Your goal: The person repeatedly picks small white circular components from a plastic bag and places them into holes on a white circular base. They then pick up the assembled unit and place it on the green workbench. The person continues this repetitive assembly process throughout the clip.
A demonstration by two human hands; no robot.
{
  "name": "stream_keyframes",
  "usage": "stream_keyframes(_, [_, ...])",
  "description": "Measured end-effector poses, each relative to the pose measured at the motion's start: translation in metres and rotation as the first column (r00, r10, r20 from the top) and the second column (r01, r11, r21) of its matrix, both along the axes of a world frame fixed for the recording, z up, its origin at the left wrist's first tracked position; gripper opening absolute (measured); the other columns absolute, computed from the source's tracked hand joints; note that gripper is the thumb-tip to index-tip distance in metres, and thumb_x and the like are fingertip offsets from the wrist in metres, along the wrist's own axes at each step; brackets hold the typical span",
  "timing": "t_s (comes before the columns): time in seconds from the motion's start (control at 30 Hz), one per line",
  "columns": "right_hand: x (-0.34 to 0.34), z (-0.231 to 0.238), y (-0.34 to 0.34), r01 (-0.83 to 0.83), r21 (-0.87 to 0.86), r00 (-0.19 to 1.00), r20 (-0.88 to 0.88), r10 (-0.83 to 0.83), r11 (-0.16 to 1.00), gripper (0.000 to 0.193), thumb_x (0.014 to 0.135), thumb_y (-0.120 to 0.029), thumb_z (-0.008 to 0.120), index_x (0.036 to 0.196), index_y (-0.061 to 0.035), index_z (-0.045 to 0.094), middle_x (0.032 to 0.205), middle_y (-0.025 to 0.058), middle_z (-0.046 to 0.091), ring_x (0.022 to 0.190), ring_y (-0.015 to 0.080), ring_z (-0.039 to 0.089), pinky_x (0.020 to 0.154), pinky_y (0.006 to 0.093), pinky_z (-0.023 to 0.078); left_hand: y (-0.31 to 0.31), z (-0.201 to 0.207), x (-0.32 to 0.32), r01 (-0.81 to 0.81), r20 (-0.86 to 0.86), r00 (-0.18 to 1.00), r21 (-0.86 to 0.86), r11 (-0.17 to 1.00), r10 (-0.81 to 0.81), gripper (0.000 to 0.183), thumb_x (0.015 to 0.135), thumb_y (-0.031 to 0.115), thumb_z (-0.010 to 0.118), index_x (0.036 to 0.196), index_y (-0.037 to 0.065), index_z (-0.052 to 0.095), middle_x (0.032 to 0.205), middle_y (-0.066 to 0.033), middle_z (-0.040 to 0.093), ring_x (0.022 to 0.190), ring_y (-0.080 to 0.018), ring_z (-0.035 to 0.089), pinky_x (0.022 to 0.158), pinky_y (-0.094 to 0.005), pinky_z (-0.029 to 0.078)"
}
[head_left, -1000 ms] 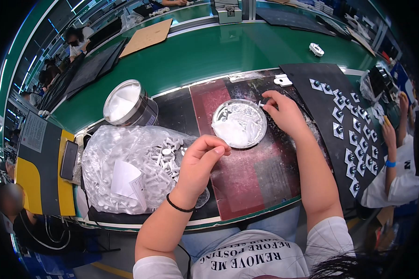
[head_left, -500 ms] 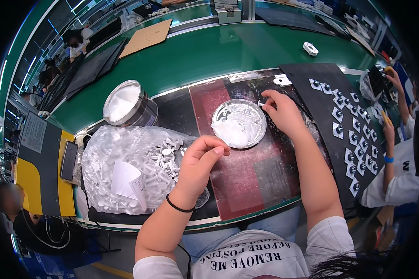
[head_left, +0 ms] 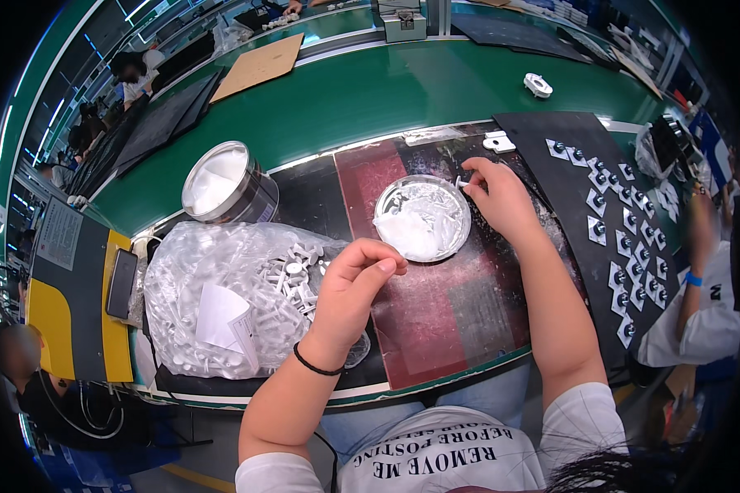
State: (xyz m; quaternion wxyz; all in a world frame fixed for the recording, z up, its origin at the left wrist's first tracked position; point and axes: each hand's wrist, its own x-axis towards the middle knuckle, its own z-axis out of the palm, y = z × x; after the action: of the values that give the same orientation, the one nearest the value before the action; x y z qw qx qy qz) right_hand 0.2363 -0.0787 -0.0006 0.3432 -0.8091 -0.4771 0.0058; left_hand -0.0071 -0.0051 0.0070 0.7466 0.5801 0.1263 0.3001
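My right hand [head_left: 501,197] is at the right rim of a round shallow metal lid [head_left: 450,234]. Its thumb and fingers pinch a small white plastic part [head_left: 461,182], whose tip reaches over the rim. White paste [head_left: 411,234] lies thick at the lid's near left and thinly smeared elsewhere. Left of the lid, my left hand [head_left: 358,279] is closed, thumb pressed against the forefinger; whatever it may hold is hidden. Beside that hand lies a clear plastic bag [head_left: 181,287] full of white plastic parts, some spilling from its opening.
An open can [head_left: 263,197] of white paste stands behind the bag. Many white pieces with dark centres sit on a black board [head_left: 567,148] at right. A white oval part [head_left: 538,85] rides the green belt [head_left: 370,107]. A co-worker's arm [head_left: 695,279] is at far right.
On the green belt the white oval part has shifted slightly left. The co-worker's hands at far right have moved. My own hands have barely moved.
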Motion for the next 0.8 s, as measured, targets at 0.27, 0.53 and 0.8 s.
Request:
stream_keyframes(0.27, [0.0011,-0.0017,0.0006,0.001,-0.008,1.0,0.023,-0.001,1.0,0.031,0.076,-0.006,0.064,0.106,-0.0073,0.06,0.081,0.0065,0.061,0.085,0.0244,0.057,0.078,0.0368,0.046,-0.0001,-0.0003,0.0001,0.001,-0.001,1.0,0.002,1.0,-0.001,0.011,0.087,0.01,0.052,0.092,0.001,0.056,0.092,-0.0092,0.058,0.086,-0.0152,0.055,0.081,-0.028,0.042])
stream_keyframes(0.53, [0.0007,-0.003,-0.0003,-0.015,0.016,0.997,0.075,0.014,1.0,0.031,0.075,-0.006,0.064,0.106,-0.0075,0.06,0.079,0.006,0.06,0.081,0.0227,0.057,0.075,0.0343,0.046,0.0,-0.0002,0.0001,0.005,0.0,1.0,0.001,1.0,-0.005,0.011,0.087,0.009,0.052,0.092,0.001,0.056,0.092,-0.0093,0.058,0.087,-0.0157,0.055,0.083,-0.0291,0.043])
stream_keyframes(0.8, [0.0047,-0.0045,-0.0014,-0.024,0.017,0.995,0.1,0.022,1.0,0.031,0.075,-0.005,0.065,0.106,-0.007,0.06,0.081,0.0061,0.06,0.08,0.0232,0.057,0.075,0.0348,0.046,0.0001,-0.0008,0.0,0.005,-0.001,1.0,0.002,1.0,-0.005,0.011,0.086,0.009,0.052,0.092,0.0,0.056,0.092,-0.0095,0.058,0.087,-0.0162,0.055,0.083,-0.0297,0.043])
